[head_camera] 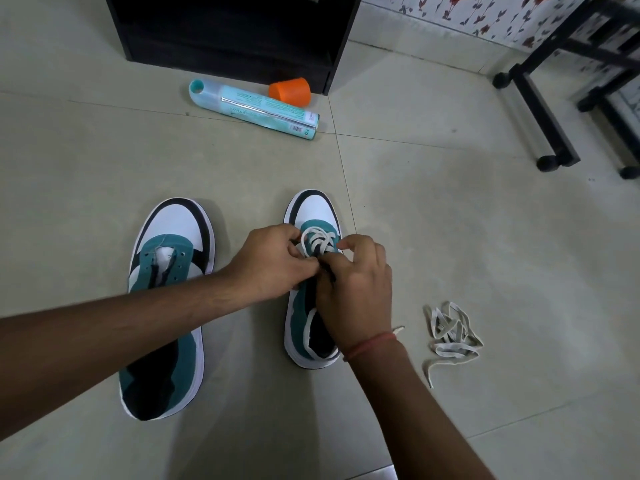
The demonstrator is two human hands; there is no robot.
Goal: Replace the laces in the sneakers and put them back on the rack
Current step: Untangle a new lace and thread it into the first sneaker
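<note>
1. Nearest: two bare forearms reach in from the bottom edge; the right wrist wears a red thread band (370,345).
2. Left sneaker (166,306) stands on the tiled floor (450,209), toe pointing away. Teal, black and white. Its eyelets are bare, tongue loose; the left forearm crosses over its heel end.
3. Right sneaker (313,271) stands beside it, a floor gap between them, toe also pointing away. A white lace (317,242) runs in loose loops over the upper eyelets; one length trails back along the shoe's opening toward the heel.
4. Left hand (268,261) sits over the right sneaker's tongue, fingers curled, thumb and fingertips pinching the lace.
5. Right hand (356,289) meets it from the other side, touching the left at the fingertips; fingers bent tight, pinching the lace too. The exact pinch point is hidden between the two hands.
6. To the right of the right sneaker, well apart: a loose tangle of white lace (450,336) heaped on the floor, one end straggling nearer.
7. Farther off: a pale teal spray can (254,109) lying on its side, an orange cap (290,91) tipped over just behind it.
8. Farthest: the black rack (228,39) base behind the can; a black metal frame on small feet (547,109) at right, against floral wallpaper (467,15).
</note>
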